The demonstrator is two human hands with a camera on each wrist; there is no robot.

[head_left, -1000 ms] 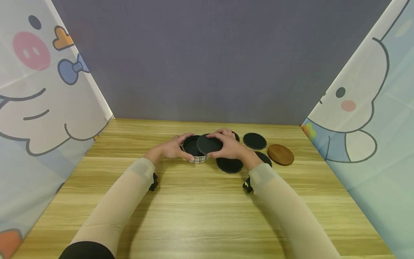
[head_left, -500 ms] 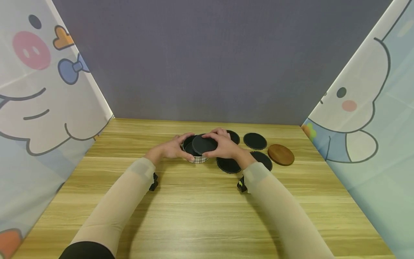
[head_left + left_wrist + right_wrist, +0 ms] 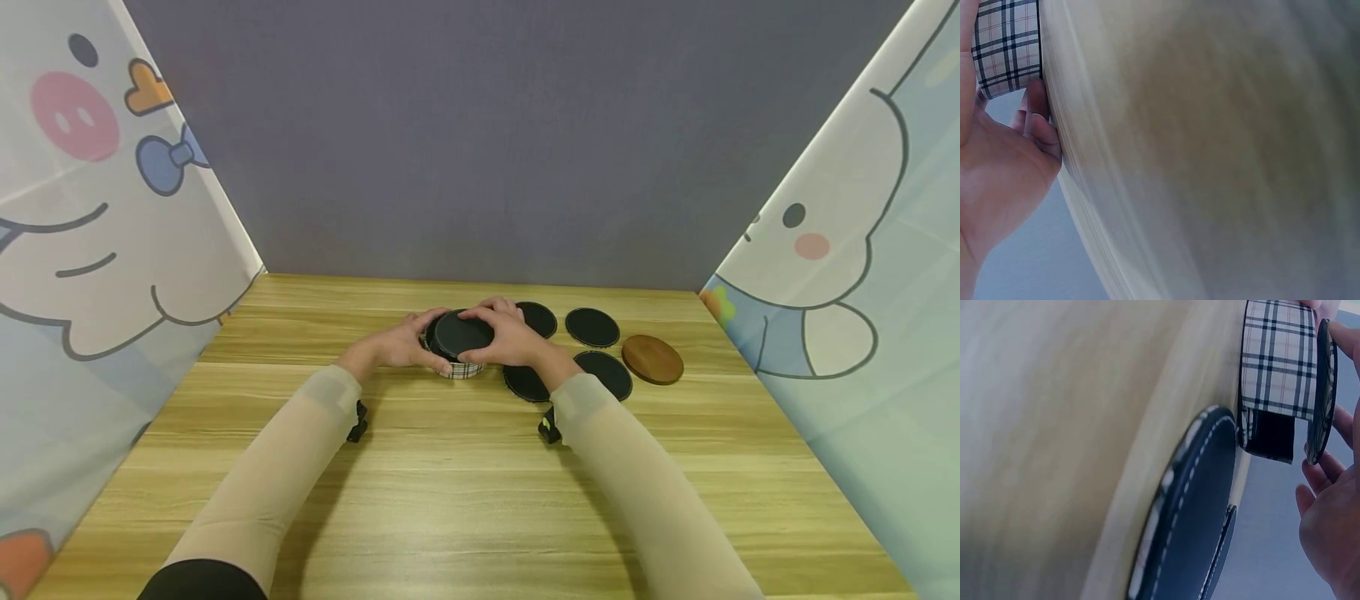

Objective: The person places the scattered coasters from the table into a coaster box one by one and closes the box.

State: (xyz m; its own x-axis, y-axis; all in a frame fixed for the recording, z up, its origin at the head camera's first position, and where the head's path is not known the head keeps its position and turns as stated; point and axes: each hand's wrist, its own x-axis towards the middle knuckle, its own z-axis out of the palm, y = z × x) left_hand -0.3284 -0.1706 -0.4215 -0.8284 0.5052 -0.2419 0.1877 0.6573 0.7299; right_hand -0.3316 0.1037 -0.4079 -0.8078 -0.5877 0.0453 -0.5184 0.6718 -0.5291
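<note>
A round coaster holder [image 3: 460,372] with a plaid outer wall stands on the wooden table. My left hand [image 3: 397,344] grips it from the left, thumb at the front and fingers behind. A black round coaster [image 3: 463,335] is pinched at its edge by my right hand [image 3: 512,340], flat over the holder's mouth. From the right wrist view, this coaster [image 3: 1324,394] lies close along the top rim of the holder [image 3: 1279,359], whose wall has a cut-out showing a dark inside. The left wrist view catches only part of the plaid wall [image 3: 1007,47] beside the palm.
Several black stitched coasters lie flat right of the holder, among them a front one [image 3: 603,375] and a back one [image 3: 592,327]. Farther right is a brown round wooden disc [image 3: 652,359]. A grey panel [image 3: 480,142] rises behind the table [image 3: 450,500]; printed cloths flank both sides.
My right hand has moved left with the coaster, from overlapping the holder's right side to covering most of its mouth. The left hand and the holder have stayed put.
</note>
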